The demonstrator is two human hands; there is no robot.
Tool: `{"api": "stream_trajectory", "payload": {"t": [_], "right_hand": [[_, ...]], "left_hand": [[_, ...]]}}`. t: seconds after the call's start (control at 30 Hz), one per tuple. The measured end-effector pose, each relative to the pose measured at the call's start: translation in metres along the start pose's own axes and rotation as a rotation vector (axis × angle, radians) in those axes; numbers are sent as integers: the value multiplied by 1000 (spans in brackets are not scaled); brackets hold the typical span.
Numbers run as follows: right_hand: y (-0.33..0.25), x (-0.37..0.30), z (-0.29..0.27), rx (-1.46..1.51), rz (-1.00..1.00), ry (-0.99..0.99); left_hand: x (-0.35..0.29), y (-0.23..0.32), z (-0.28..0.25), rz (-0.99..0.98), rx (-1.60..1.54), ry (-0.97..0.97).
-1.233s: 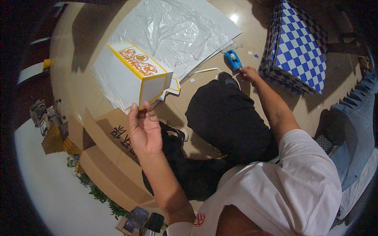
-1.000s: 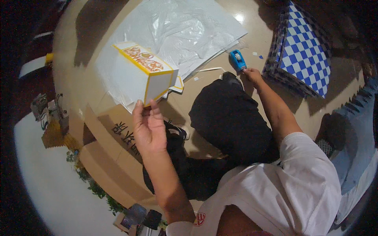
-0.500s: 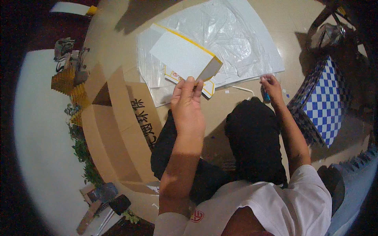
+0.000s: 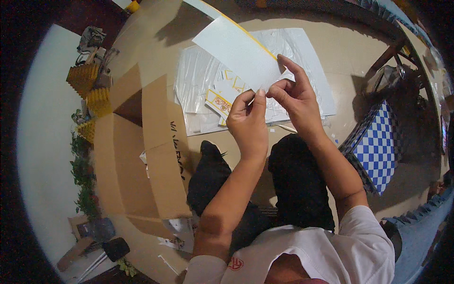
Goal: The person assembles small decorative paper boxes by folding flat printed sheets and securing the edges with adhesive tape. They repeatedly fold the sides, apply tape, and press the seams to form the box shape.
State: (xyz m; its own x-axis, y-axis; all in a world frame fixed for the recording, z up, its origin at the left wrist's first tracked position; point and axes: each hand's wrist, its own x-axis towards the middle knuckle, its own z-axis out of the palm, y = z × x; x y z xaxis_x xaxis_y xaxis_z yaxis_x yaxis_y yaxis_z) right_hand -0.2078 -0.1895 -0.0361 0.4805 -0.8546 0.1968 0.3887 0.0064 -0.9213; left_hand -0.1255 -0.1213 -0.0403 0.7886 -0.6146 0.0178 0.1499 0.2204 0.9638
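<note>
A white card panel [image 4: 236, 47] with a yellow edge is held up in front of me, folded or bent at its near end. My left hand [image 4: 248, 120] pinches its near edge between thumb and curled fingers. Beside it, my right hand [image 4: 300, 106] has the index finger stretched to the card's right corner. Its thumb and other fingers close near my left thumb at the lower edge; the exact grip is partly hidden. Beyond the hands lie smaller white cards with yellow borders and red print [image 4: 220, 103], on a white board [image 4: 309, 71] covered with clear plastic.
An open cardboard box [image 4: 132, 156] stands to my left, with some white pieces inside. A stack with a blue-and-white checkered top [image 4: 378, 146] stands on the right, near dark furniture [image 4: 402, 75]. White scraps lie on the floor close to my knees.
My right hand has left the blue item by my right knee and come up to the card beside my left hand. The card has turned and more small cards show beneath.
</note>
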Motion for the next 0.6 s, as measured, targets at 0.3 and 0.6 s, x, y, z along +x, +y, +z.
{"api": "stream_trajectory", "payload": {"t": [0.3,0.6], "right_hand": [[-6,-3,6,-18,51,4],[-1,-3,-2,125,117,19]], "left_hand": [[-5,12,-12,297,194,-71],[-5,7,-3,467,299,-134]]}}
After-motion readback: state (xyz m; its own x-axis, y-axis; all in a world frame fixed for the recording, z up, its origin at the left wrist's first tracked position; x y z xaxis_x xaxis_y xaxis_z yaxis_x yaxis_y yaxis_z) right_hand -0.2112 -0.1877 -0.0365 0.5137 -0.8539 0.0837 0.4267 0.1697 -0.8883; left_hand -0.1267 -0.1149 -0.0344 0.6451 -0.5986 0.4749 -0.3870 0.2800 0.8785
